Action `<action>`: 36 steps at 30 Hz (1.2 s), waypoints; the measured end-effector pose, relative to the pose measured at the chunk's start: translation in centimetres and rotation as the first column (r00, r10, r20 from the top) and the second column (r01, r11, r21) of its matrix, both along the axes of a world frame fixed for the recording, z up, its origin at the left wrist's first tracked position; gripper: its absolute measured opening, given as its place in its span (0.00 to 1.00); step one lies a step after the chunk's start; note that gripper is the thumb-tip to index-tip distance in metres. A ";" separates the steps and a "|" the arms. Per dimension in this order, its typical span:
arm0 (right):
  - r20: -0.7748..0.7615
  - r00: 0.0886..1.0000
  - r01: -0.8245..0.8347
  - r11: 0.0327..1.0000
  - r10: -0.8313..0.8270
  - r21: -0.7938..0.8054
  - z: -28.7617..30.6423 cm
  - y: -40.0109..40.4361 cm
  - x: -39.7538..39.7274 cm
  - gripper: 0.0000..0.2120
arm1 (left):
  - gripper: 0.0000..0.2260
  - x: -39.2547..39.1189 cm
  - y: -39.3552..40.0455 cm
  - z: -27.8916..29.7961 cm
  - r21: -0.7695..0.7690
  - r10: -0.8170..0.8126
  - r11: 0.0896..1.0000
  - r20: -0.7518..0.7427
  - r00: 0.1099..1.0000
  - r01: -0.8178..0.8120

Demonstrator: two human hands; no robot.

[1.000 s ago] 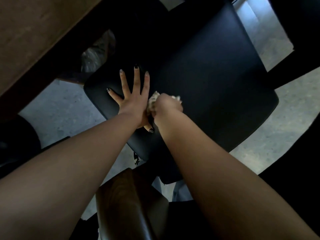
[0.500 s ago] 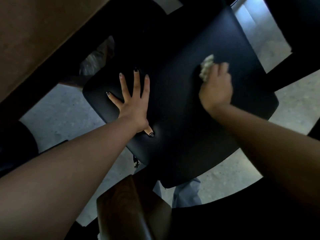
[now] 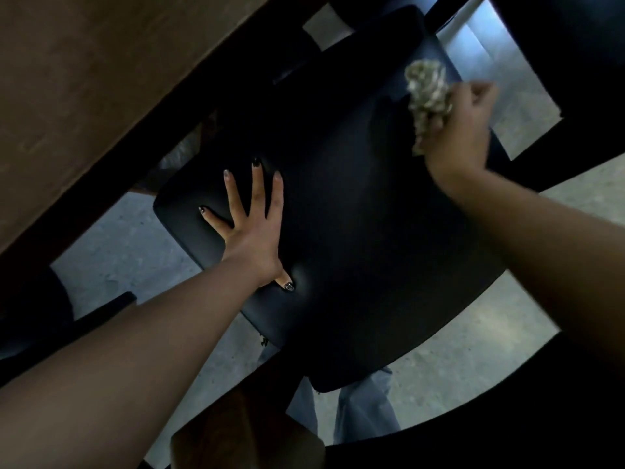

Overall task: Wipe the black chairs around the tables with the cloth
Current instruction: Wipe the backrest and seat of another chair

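At chair (image 3: 355, 231) far corner, cloth (image 3: 426, 93) bunched in right hand (image 3: 463, 130) fingers (image 3: 482, 91).

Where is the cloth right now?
In the head view, the cloth is bunched in the right hand at the upper right, at the far right corner of the black chair seat, far from the left hand.

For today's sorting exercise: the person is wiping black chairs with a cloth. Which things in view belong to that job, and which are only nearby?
Part of the job:
black chair seat
cloth, bunched in the right hand
left hand, spread flat on the seat

Only nearby:
brown table
grey floor
wooden piece at the bottom edge
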State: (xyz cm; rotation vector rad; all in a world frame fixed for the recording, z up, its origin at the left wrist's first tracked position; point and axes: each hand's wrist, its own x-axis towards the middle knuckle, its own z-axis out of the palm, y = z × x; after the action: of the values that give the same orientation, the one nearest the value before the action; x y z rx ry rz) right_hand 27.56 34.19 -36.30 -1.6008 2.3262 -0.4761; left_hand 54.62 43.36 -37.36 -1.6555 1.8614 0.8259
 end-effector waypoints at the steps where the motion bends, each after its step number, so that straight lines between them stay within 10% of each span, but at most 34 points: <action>1: -0.046 0.999 0.000 0.999 0.001 0.037 -0.5 -1.6 -1.2 0.16 | 0.79 0.1 0.1 -0.2 -0.004 -0.003 1.000 0.002 1.000 0.003; 11: 0.155 0.944 -0.294 0.956 0.291 -0.001 -1.1 4.0 9.1 0.21 | 0.79 -0.2 -0.2 0.2 0.029 0.011 1.000 0.006 1.000 -0.011; 16: 0.101 0.992 -0.050 0.974 0.074 -0.221 2.4 -0.5 3.1 0.20 | 0.78 -0.2 -0.1 0.3 0.036 0.014 0.999 0.002 1.000 -0.015; 23: -0.101 0.992 0.100 0.973 -0.080 0.209 -1.2 -4.7 0.2 0.23 | 0.78 -0.2 -0.2 0.4 0.036 0.008 0.999 0.018 1.000 -0.008; 28: -0.036 0.961 -0.266 0.951 0.275 0.158 -1.6 2.9 6.6 0.29 | 0.77 -0.3 -0.2 0.6 0.041 0.001 0.999 0.024 1.000 -0.002; 33: 0.145 0.680 -0.730 0.644 0.719 0.229 0.1 12.2 8.8 0.27 | 0.78 -0.3 -0.1 0.6 0.046 0.012 0.999 0.009 1.000 -0.013; 36: 0.223 0.793 -0.599 0.792 0.567 0.116 1.1 10.1 6.7 0.29 | 0.78 -0.3 -0.1 0.6 0.041 0.015 0.999 0.019 1.000 -0.016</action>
State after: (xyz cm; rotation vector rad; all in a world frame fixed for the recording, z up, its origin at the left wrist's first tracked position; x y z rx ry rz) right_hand 34.21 44.31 -35.22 -1.9702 1.5627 -0.2348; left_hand 54.34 43.27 -36.79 -1.6486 1.8091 0.8473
